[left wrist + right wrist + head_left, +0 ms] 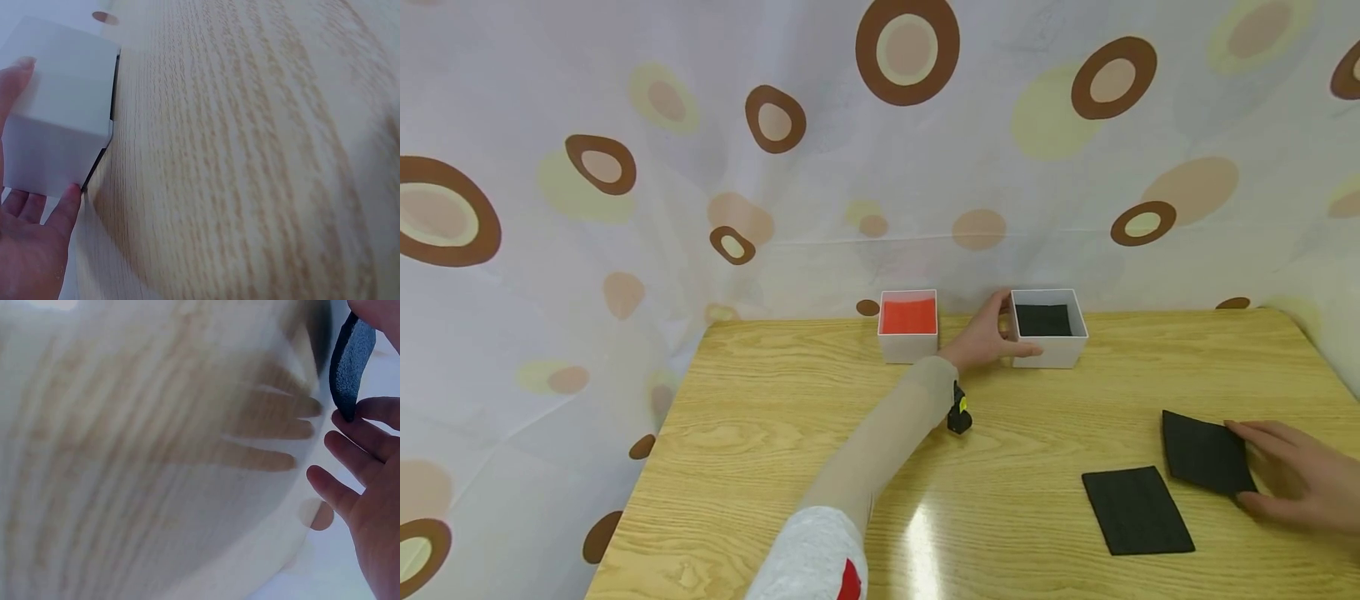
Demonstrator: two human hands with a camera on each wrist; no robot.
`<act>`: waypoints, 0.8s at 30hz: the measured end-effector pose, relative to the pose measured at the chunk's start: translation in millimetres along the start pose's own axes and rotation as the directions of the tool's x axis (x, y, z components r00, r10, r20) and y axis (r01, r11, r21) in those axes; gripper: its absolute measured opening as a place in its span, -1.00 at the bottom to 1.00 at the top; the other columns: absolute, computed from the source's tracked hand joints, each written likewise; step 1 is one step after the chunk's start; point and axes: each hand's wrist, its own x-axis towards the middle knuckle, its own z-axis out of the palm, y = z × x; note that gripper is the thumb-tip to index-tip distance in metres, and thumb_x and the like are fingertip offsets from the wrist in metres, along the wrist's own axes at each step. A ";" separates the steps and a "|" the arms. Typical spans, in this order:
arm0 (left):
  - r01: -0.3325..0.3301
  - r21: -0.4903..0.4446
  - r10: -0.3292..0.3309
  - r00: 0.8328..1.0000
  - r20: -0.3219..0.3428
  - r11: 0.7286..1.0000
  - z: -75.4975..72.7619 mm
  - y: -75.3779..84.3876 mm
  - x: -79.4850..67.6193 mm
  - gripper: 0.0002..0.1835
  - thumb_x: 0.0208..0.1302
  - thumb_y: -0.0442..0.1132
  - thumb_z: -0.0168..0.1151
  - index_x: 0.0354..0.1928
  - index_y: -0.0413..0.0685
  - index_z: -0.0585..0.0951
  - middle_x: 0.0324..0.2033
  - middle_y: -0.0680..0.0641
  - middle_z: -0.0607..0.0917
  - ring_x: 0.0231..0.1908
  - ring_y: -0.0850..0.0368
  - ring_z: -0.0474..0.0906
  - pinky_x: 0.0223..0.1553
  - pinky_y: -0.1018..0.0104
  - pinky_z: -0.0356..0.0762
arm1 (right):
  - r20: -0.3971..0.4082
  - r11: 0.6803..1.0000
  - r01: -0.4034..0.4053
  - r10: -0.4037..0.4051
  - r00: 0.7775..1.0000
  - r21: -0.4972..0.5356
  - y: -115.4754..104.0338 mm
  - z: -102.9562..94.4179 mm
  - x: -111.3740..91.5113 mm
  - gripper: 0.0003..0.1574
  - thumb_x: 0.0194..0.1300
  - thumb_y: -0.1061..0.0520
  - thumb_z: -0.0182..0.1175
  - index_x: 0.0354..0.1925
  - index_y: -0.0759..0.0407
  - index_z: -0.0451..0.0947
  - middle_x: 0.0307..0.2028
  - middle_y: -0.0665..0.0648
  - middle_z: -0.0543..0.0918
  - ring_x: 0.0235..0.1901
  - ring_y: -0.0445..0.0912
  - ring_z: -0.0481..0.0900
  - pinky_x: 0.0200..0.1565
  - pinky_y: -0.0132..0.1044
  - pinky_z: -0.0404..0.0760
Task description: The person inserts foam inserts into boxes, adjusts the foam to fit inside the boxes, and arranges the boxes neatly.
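Observation:
At the table's back edge, my left hand grips the left side of a white open-topped box, thumb on its front wall and fingers behind. Inside that box lies a black cloth square. In the left wrist view, the thumb and fingertips touch the box's walls. Off to the right, my right hand holds another black cloth square by its edges, slightly bent and raised. The right wrist view shows this cloth between thumb and fingers. A third black cloth square lies flat beside it.
Left of the gripped box stands a second white box with red cloth in it. A patterned curtain hangs behind the wooden table. The left forearm reaches across the table's middle.

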 end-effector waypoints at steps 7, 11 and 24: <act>-0.001 -0.005 0.001 1.000 -0.004 1.000 0.2 0.3 -0.5 0.02 0.11 -0.10 0.65 0.50 0.08 0.17 0.26 0.11 0.37 0.26 0.22 0.34 0.20 0.38 0.54 | -0.036 0.998 0.057 -0.058 0.998 -0.020 3.1 -9.1 14.9 0.52 -0.50 0.07 0.80 0.51 0.02 0.36 0.01 0.15 0.52 0.10 -0.64 0.10 -0.02 -0.79 0.11; -0.001 -0.018 0.001 1.000 -0.004 1.000 0.3 -1.0 -0.4 0.03 0.11 -0.11 0.65 0.50 0.09 0.17 0.25 0.12 0.37 0.26 0.23 0.34 0.20 0.39 0.54 | -0.037 0.997 0.074 -0.075 0.997 -0.020 2.4 -12.1 20.7 0.47 -0.49 0.09 0.80 0.47 0.10 0.39 0.02 0.13 0.50 0.11 -0.62 0.11 -0.01 -0.80 0.09; -0.021 -0.047 0.020 1.000 -0.008 0.999 1.1 0.9 -1.5 -0.04 0.11 -0.16 0.65 0.44 0.09 0.22 0.22 0.10 0.40 0.22 0.24 0.36 0.22 0.36 0.54 | 0.040 0.998 0.009 -0.006 0.999 -0.060 -13.1 -30.9 46.3 0.34 -0.25 0.04 0.75 0.47 0.25 0.35 0.14 0.24 0.51 0.02 0.05 0.44 -0.10 -0.55 0.37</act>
